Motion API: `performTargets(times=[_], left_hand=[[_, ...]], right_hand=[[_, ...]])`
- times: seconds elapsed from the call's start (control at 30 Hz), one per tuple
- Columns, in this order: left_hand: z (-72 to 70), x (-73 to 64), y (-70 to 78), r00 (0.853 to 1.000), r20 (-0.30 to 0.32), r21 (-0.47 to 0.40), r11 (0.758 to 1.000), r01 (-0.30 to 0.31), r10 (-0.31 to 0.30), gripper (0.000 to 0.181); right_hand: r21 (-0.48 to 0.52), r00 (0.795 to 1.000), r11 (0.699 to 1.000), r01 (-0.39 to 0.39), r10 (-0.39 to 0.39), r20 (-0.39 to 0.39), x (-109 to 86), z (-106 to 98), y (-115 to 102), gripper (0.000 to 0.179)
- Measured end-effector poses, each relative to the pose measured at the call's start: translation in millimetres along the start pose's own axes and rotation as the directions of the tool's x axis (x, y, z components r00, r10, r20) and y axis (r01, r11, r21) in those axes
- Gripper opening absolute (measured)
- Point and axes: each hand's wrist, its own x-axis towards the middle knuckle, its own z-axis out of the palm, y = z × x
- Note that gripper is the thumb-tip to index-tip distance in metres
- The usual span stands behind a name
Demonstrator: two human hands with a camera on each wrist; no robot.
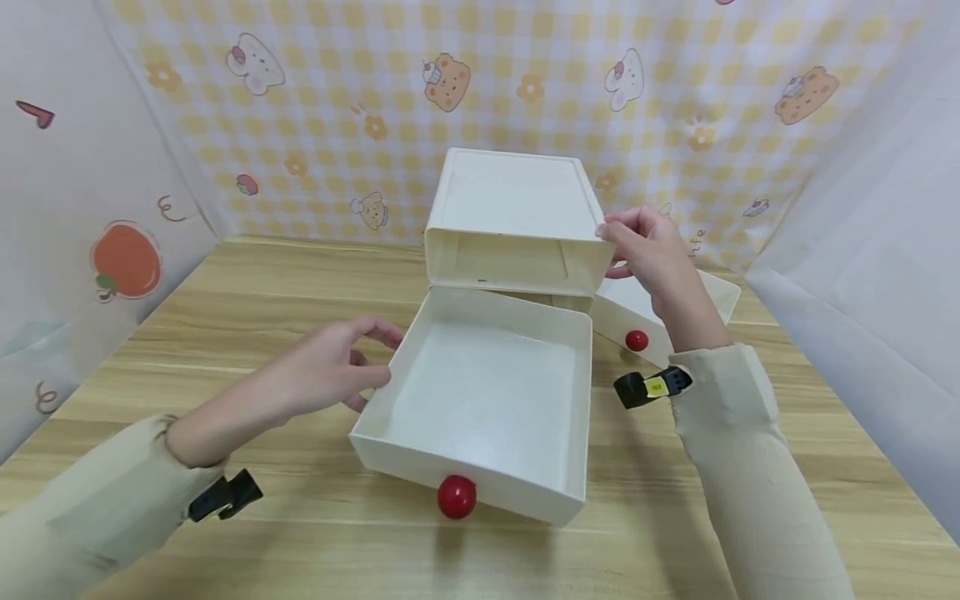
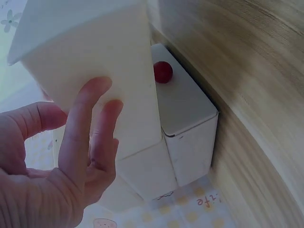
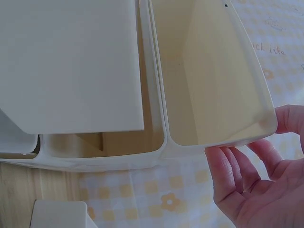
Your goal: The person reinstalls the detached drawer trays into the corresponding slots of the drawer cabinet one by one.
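A white drawer [image 1: 480,400] with a red ball knob [image 1: 457,497] on its front juts out, slightly askew, from the white drawer cabinet [image 1: 517,192]. My left hand [image 1: 330,367] is at the drawer's left side; in the left wrist view its fingertips touch the drawer's outer wall [image 2: 133,61]. The right hand [image 1: 648,254] pinches the cabinet's upper right front corner, thumb and fingers on either side of the wall. Above the drawer, the top compartment [image 3: 209,80] holds nothing. A lower drawer's red knob [image 2: 163,72] shows in the left wrist view.
Another white drawer [image 1: 630,304] with a red knob lies on the wooden table [image 1: 277,517], right of the cabinet and partly behind my right arm. A patterned cloth [image 1: 315,125] hangs at the back, with pale sheets at both sides.
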Motion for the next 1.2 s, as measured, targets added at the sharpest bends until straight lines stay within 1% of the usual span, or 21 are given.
performTargets(times=[0.1,0.17,0.23,0.33,0.43,0.53,0.63,0.7,0.8,0.87,0.93,0.97,1.0,1.03,1.07,1.1,1.13,1.17,1.2], left_hand=[[2.2,4.3,4.0,1.000,-0.016,0.020,1.000,0.000,0.000,0.045],[3.7,8.8,5.2,1.000,-0.023,0.008,1.000,-0.005,0.005,0.046],[4.9,14.7,4.8,0.999,-0.031,-0.016,1.000,-0.012,0.012,0.046],[6.6,24.9,3.1,0.999,-0.034,-0.073,0.997,0.001,-0.004,0.046],[7.7,34.0,1.5,0.999,-0.031,-0.129,0.991,0.021,-0.025,0.047],[8.9,42.2,1.2,0.999,-0.024,-0.183,0.983,0.021,-0.025,0.047],[9.4,50.4,1.4,0.999,-0.038,-0.216,0.976,0.015,-0.024,0.050],[9.2,55.3,0.8,0.998,-0.054,-0.234,0.972,0.021,-0.035,0.050],[8.1,59.2,-1.0,0.996,-0.078,-0.254,0.967,0.026,-0.047,0.050],[7.9,59.4,-2.6,0.995,-0.090,-0.268,0.963,0.014,-0.040,0.050],[8.4,57.7,-3.7,0.995,-0.102,-0.273,0.962,-0.008,-0.021,0.050],[9.2,56.5,-4.2,0.994,-0.113,-0.259,0.965,-0.028,-0.001,0.049],[10.4,55.0,-4.3,0.991,-0.135,-0.227,0.972,-0.054,0.024,0.047],[12.2,53.0,-4.3,0.986,-0.159,-0.173,0.981,-0.087,0.059,0.045],[14.7,50.8,-4.1,0.977,-0.185,-0.103,0.987,-0.126,0.105,0.043],[17.5,48.2,-3.9,0.964,-0.211,-0.019,0.985,-0.170,0.162,0.040],[20.7,45.6,-3.9,0.944,-0.234,0.080,0.972,-0.221,0.234,0.036],[24.2,42.7,-3.8,0.915,-0.249,0.189,0.943,-0.275,0.317,0.032],[27.7,39.6,-3.7,0.881,-0.253,0.290,0.900,-0.326,0.400,0.028]], right_hand=[[0.001,1.000,1.000,-0.001,0.001,-0.002,-0.2,-0.5,0.2,0.018],[0.004,1.000,1.000,-0.002,0.002,0.001,0.2,-0.6,0.2,0.018],[0.004,1.000,1.000,-0.002,0.002,0.003,0.6,-0.5,0.0,0.019],[0.003,1.000,1.000,-0.002,0.002,0.006,1.6,-0.4,-0.2,0.020],[0.001,1.000,1.000,-0.004,0.004,0.005,1.7,-0.2,-0.2,0.020],[0.000,1.000,1.000,-0.003,0.003,0.004,1.3,-0.2,0.1,0.019],[-0.001,1.000,1.000,-0.004,0.004,0.004,0.9,-0.4,0.3,0.019],[0.004,1.000,1.000,-0.005,0.005,0.005,0.9,-0.7,0.6,0.018],[0.012,1.000,1.000,-0.010,0.010,0.005,0.8,-1.3,0.8,0.017],[0.017,1.000,1.000,-0.012,0.012,0.004,0.7,-1.5,0.9,0.016],[0.020,1.000,1.000,-0.011,0.011,0.005,0.9,-1.8,0.8,0.016],[0.019,1.000,1.000,-0.011,0.011,0.005,0.9,-1.8,0.8,0.016],[0.019,1.000,1.000,-0.011,0.011,0.005,1.0,-1.9,0.8,0.017],[0.019,1.000,1.000,-0.011,0.011,0.005,1.1,-1.9,0.8,0.017],[0.021,1.000,1.000,-0.010,0.010,0.006,1.3,-1.8,0.8,0.017],[0.022,1.000,1.000,-0.010,0.010,0.007,1.4,-1.7,0.9,0.017],[0.023,1.000,1.000,-0.011,0.011,0.006,1.4,-1.6,1.0,0.017],[0.023,1.000,1.000,-0.011,0.011,0.005,1.3,-1.5,1.1,0.017],[0.024,1.000,1.000,-0.013,0.012,0.005,1.3,-1.3,1.2,0.017]])
